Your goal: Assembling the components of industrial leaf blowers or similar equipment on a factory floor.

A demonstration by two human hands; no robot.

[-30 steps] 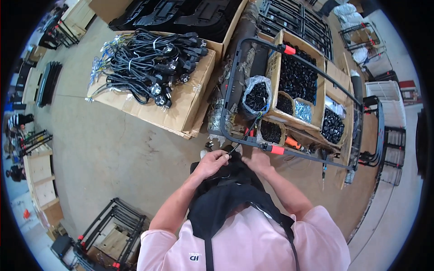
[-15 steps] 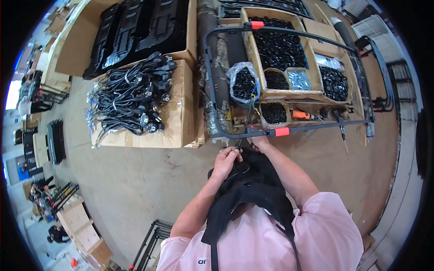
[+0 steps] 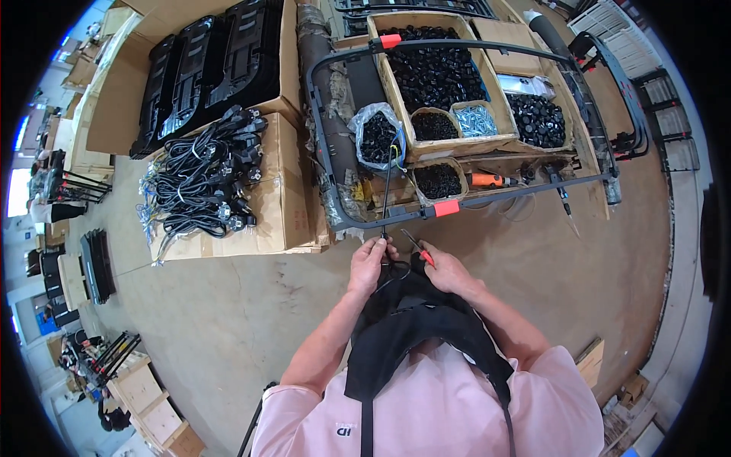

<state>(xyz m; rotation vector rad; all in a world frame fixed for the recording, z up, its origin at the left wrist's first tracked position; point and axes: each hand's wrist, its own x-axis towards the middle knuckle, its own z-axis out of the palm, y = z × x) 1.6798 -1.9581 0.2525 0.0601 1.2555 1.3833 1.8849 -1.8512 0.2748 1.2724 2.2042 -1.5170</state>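
My left hand [image 3: 368, 265] pinches a black power cable [image 3: 387, 194] just below the near bar of a dark grey tubular frame [image 3: 525, 190]. Upward from my fingers the cable crosses that bar, and its yellow-green and blue wire ends [image 3: 395, 151] rest by a plastic bag of small black parts [image 3: 378, 137]. Below the hand a loop of cable hangs against my black apron [image 3: 426, 320]. To the right, my right hand [image 3: 451, 272] is closed on a red-handled tool [image 3: 428, 257]. Its slim dark tip points up and left toward the cable, apart from it; the exact kind is unclear.
A bundle of black power cords [image 3: 205, 175] lies on a cardboard box [image 3: 283, 194] at left. Wooden trays [image 3: 396, 84] of black caps and silver screws stand under the frame. An orange-bodied power tool [image 3: 487, 180] and a dark screwdriver [image 3: 562, 193] lie at the bench edge.
My right hand has come away from beside the apron and the red-handled tool now shows in it. My left hand keeps the cable, slightly higher. The whole view has shifted, with the bench moving left.
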